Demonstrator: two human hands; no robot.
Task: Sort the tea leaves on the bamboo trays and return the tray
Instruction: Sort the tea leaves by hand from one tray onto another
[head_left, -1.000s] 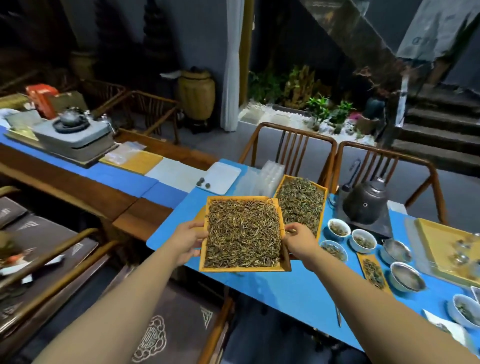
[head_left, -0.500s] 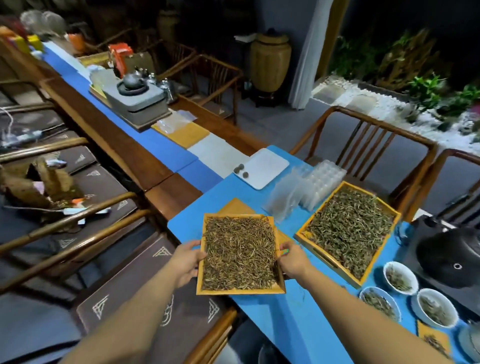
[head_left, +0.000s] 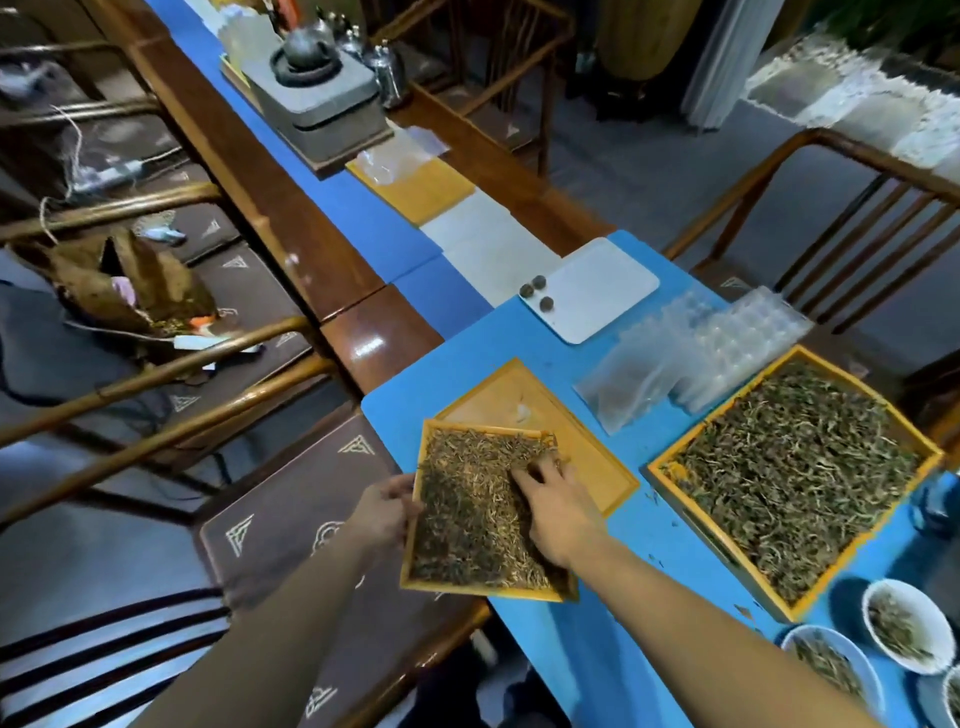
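White board (head_left: 597, 288), clear bags (head_left: 639, 379), teapot (head_left: 304, 47).

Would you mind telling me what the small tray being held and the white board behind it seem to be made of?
The small tray looks like bamboo or light wood: matte yellow-tan, with thin raised rims. The white board appears to be smooth plastic or ceramic, uniformly pale with rounded corners; the picture cannot settle which.

The worktop (head_left: 613, 649) is bright blue beside glossy brown wood. Yellow-orange bamboo trays (head_left: 789, 613) carry brown-gold tea leaves (head_left: 467, 519) and greener ones (head_left: 789, 478). The board (head_left: 592, 291) is white. Brown chair cushions (head_left: 291, 519) bear pale geometric motifs.
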